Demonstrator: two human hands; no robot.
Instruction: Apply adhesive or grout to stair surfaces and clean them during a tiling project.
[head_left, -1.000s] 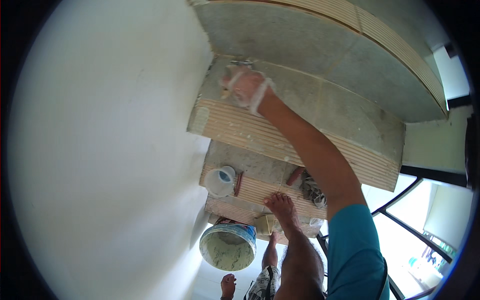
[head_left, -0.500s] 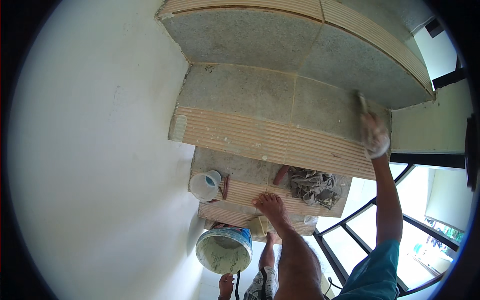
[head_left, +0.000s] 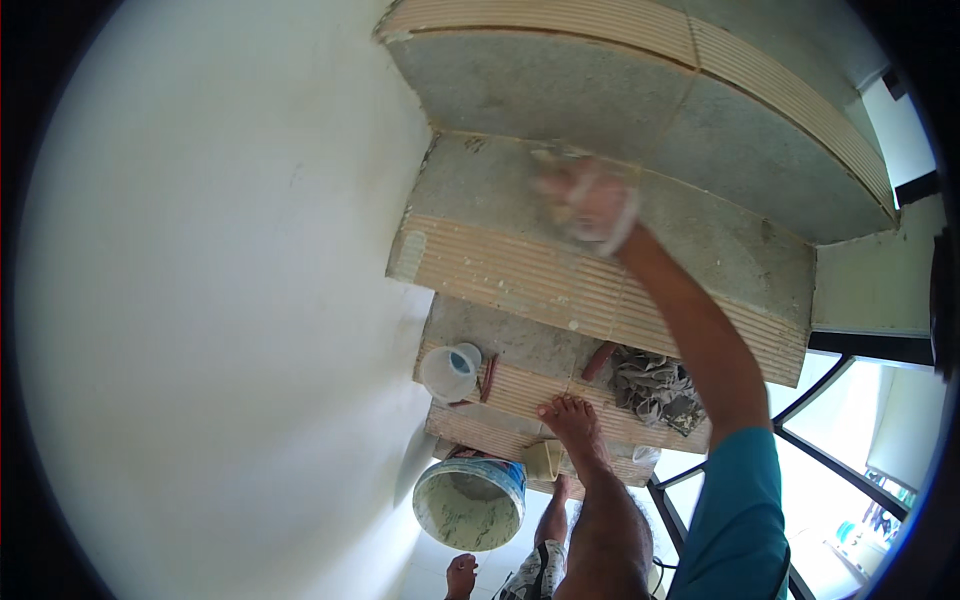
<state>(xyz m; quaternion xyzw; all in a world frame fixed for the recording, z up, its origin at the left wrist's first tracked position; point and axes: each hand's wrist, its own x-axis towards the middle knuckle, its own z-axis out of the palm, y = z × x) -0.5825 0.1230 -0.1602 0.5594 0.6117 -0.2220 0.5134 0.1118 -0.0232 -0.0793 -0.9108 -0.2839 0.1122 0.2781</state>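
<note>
Over the grey step (head_left: 720, 230) with the ribbed beige front strip, the right hand (head_left: 590, 205) shows as a blur in a thin, clear glove. A pale, smeared shape lies just past its fingers, toward the step's back edge; I cannot tell whether the hand is clamped on it or presses the step. Well below the step, at the lower rim of view, is the left hand (head_left: 461, 576), its fingers bent; what it grasps cannot be told. The two hands are well apart. Pale flecks dot the step's ribbed strip (head_left: 500, 275). Left of the step stands a white wall (head_left: 220, 300). Just below the step are a translucent tub (head_left: 440, 378) on the left and a crumpled grey cloth (head_left: 655, 385) on the right, with a bare foot (head_left: 575, 420) between them. Farther below the step, a blue-sided bucket (head_left: 505, 472) has its inside coated with a pale substance.
</note>
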